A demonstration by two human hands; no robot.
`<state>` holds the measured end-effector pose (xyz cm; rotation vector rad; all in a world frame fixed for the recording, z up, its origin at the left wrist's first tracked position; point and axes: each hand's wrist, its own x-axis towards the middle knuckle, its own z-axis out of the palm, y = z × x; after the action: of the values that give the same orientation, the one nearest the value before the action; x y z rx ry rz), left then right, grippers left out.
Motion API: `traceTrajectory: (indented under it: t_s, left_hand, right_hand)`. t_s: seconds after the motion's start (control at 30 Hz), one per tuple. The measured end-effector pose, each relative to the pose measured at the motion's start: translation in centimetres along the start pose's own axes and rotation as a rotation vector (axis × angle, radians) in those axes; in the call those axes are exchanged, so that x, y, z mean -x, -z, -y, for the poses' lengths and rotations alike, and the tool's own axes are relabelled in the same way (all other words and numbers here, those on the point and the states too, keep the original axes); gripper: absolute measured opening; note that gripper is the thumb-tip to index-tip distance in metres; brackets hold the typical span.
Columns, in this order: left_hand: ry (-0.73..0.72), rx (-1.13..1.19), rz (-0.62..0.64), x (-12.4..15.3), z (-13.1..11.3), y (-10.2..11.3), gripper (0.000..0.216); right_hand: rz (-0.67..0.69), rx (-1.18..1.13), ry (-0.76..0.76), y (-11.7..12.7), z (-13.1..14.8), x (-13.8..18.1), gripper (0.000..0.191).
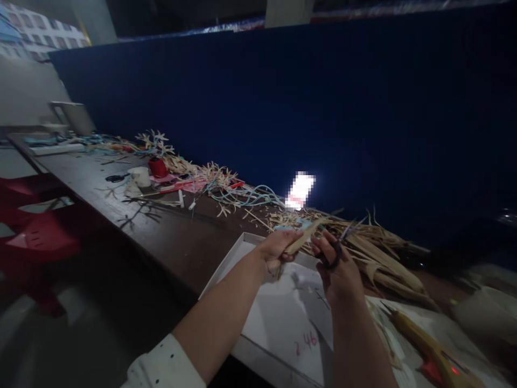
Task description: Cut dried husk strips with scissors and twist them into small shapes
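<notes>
A pale, dry strip of husk point(302, 240) is pinched in my left hand point(278, 245), its end pointing up and to the right. My right hand point(343, 272) grips a pair of dark-handled scissors point(334, 255); their blades point up and away from the strip. Both hands are above a shallow white box point(278, 323) with red figures written on it. Beyond and to the right of my right hand lies a heap of long dried husks point(390, 264). Small husk scraps point(283, 218) are scattered just past my left hand.
A yellow glue gun point(424, 339) with a lit red light lies at lower right. Along the dark table point(177, 237) are blue-green cords point(254, 195), a red spool point(157, 168) and other black scissors point(116, 178). A blue partition point(262, 108) backs the table; red stools point(44, 237) stand left.
</notes>
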<state>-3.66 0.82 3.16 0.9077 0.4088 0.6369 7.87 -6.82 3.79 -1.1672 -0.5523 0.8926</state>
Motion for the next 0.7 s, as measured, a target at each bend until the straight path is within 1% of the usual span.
traceTrajectory:
  t_s: [0.03, 0.1, 0.13, 0.2, 0.3, 0.43, 0.53, 0.63, 0.7]
  left_hand:
    - [-0.072, -0.016, -0.072, -0.2, 0.1, 0.0, 0.028]
    - [-0.145, -0.051, -0.183, -0.6, 0.4, -0.1, 0.029]
    - [-0.169, -0.069, -0.225, -0.8, 0.6, -0.1, 0.029]
    - [-0.233, -0.102, -0.283, -1.2, 1.0, -0.1, 0.029]
    - [-0.334, -0.152, -0.315, -1.6, 1.5, 0.1, 0.029]
    - [-0.363, -0.158, -0.356, -1.8, 1.7, 0.3, 0.030]
    - [-0.343, -0.209, -0.335, -1.5, 1.5, 0.1, 0.034]
    - [-0.259, -0.260, -0.197, -1.0, 1.3, -0.1, 0.042]
    - [-0.202, -0.278, -0.113, -0.8, 1.3, -0.2, 0.043]
  right_hand:
    - [0.040, 0.018, -0.020, -0.1, 0.1, 0.1, 0.050]
    - [0.132, 0.045, -0.018, -0.1, -0.1, 0.1, 0.052]
    - [0.174, 0.052, -0.002, -0.1, -0.3, 0.0, 0.054]
    - [0.214, 0.063, 0.038, 0.1, -0.9, -0.3, 0.059]
    - [0.201, 0.091, 0.094, 0.3, -1.7, -0.8, 0.061]
    - [0.162, 0.091, 0.107, 0.5, -2.0, -1.0, 0.059]
    - [0.150, 0.088, 0.113, 0.7, -2.0, -1.1, 0.058]
    - [0.132, 0.124, 0.141, 1.0, -2.1, -1.4, 0.059]
    - [0.119, 0.140, 0.156, 1.1, -2.2, -1.5, 0.061]
